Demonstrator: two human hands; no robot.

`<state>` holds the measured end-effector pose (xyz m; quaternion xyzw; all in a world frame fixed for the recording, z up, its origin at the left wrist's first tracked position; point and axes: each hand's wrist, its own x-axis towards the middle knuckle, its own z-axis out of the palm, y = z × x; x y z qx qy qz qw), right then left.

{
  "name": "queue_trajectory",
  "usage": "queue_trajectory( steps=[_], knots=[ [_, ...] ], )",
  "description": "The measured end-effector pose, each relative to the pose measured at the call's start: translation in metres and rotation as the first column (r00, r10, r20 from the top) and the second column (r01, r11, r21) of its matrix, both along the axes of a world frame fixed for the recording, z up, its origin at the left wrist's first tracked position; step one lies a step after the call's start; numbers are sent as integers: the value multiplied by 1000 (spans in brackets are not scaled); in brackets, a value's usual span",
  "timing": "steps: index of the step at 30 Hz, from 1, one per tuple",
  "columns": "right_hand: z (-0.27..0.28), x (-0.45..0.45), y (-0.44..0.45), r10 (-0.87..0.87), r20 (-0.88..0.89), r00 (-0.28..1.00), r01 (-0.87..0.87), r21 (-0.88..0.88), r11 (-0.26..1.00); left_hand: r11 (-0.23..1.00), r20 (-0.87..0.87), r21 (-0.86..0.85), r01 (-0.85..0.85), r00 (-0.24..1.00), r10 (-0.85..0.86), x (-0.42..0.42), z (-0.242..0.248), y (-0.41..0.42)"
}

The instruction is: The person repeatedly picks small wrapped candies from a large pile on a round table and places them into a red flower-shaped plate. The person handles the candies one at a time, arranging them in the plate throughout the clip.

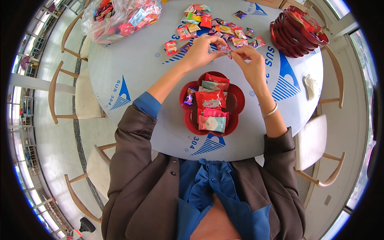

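Observation:
Above the table, just in front of a loose heap of wrapped sweets [224, 29], my left hand [200, 51] grips a small wrapped sweet [223, 48] between thumb and fingers. The fingertips of my right hand [251, 62] pinch the near right end of that same wrapper. Fingers partly cover the sweet. Closer to me sits a red flower-shaped dish [237, 103]. Inside it, a red packet [210, 99] lies in the middle, a pink and pale green packet [212, 123] at the near end, and purple-wrapped sweets [189, 96] against the left side.
A clear plastic bag [90, 28] full of wrapped sweets stands at the far left of the round table [141, 69]. Stacked dark red dishes [280, 40] lean at the far right, red packets in the top one. Crumpled white tissue [310, 87] lies near the right edge. Chairs [88, 96] surround the table.

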<state>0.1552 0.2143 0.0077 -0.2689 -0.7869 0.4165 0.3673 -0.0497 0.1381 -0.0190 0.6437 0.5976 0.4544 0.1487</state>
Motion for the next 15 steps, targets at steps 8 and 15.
queue_trajectory(
  steps=[8, 15],
  knots=[
    [22, 51, -58, -134, -9, 991, 132, 244, 961, 928, 139, -104, 357, 929, -342, 18, 56, -34],
    [15, 82, -107, -229, 129, 965, 153, 431, 889, 895, -320, -48, 443, 842, -434, 43, 62, -42]
  ],
)
